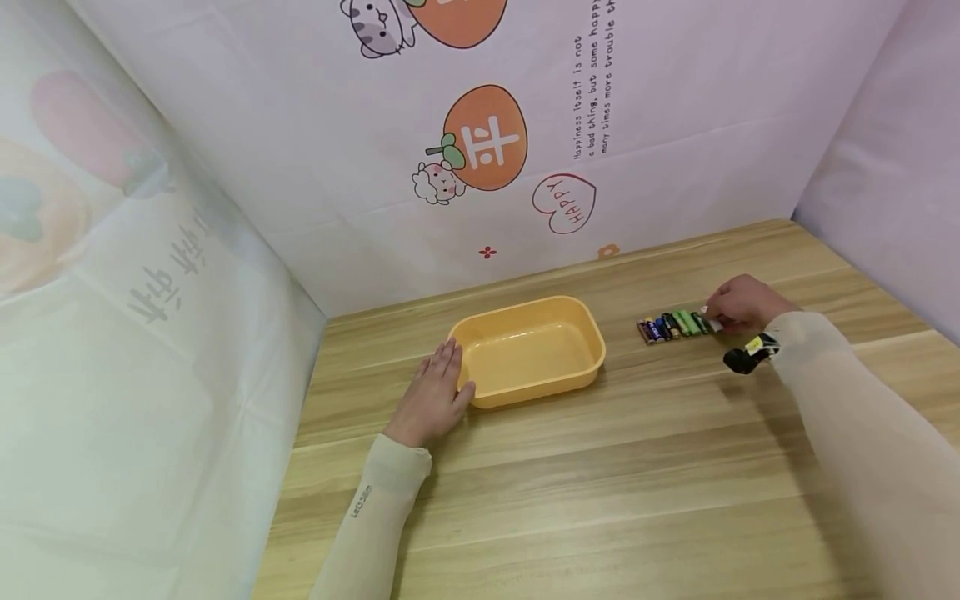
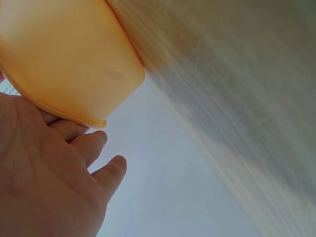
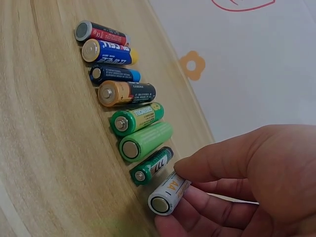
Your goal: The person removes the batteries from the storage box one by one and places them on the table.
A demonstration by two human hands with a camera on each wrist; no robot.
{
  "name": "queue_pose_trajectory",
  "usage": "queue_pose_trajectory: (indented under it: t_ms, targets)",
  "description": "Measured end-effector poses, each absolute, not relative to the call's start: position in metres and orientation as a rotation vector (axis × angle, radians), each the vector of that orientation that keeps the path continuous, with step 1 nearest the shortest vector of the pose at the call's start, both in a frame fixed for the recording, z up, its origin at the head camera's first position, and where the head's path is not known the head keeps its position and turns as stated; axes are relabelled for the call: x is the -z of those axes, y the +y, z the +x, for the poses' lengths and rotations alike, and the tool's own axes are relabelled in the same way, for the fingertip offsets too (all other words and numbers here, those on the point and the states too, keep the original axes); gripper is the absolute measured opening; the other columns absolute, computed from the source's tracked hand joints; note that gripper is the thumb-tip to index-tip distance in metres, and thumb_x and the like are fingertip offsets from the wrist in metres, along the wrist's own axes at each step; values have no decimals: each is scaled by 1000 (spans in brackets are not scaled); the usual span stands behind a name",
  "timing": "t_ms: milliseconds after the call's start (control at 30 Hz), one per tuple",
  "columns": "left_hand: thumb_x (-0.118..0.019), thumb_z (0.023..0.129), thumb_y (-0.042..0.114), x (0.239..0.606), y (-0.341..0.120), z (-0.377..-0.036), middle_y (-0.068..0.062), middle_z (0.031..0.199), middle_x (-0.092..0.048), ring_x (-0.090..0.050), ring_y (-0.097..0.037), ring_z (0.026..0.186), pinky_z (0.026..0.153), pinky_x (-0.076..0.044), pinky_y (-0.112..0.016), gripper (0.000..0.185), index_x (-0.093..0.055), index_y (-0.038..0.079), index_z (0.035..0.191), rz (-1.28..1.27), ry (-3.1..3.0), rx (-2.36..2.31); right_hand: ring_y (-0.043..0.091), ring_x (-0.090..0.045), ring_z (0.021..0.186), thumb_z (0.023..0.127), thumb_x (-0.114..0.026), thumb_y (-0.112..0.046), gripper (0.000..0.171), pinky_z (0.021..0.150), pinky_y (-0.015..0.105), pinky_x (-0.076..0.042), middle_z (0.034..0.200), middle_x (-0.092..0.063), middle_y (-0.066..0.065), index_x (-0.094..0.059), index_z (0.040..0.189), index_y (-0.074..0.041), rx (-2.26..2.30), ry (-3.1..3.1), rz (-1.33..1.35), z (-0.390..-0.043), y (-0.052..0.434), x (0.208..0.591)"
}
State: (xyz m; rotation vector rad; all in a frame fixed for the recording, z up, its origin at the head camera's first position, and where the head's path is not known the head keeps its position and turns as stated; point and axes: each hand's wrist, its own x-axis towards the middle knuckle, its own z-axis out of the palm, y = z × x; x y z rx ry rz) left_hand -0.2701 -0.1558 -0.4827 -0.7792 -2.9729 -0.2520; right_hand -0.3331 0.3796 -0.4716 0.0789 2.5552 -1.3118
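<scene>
I see the right hand [image 3: 247,182] pinching a white AA battery [image 3: 168,194] at the end of the battery row [image 3: 123,103] on the desk [image 1: 600,467]. Left hand [image 1: 435,396], fingers straight and relaxed, rests flat against the yellow tray's [image 1: 528,350] near-left rim.

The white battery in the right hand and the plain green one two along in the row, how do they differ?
The white battery is pinched by the right hand; the plain green battery lies untouched on the table. The white one carries AA lettering and looks slimmer; the green one shows no print and looks thicker. Both lie sideways, parallel in the row.
</scene>
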Motion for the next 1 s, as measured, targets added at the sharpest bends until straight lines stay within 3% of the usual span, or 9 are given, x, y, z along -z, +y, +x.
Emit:
queue_pose_trajectory:
  t_ms: [300,1000]
  targets:
    - [-37,104,39,483,-156,-271,-10,161,-8,-9,-26,147,117,-12,-46,66,-17,1,154,-789,-2968,260,20,-61,71,87,-61,-4,38,63,39,-57,83,-64,13,-55,113,24,1252,2571,81,-335,381,473]
    - [-38,104,39,484,-156,-271,-11,161,-10,-9,-26,147,116,-15,-49,66,-19,0,154,-801,-2951,289,20,-60,72,90,-63,-9,39,63,38,-56,86,-64,14,-56,114,21,1213,2599,104,-339,381,477]
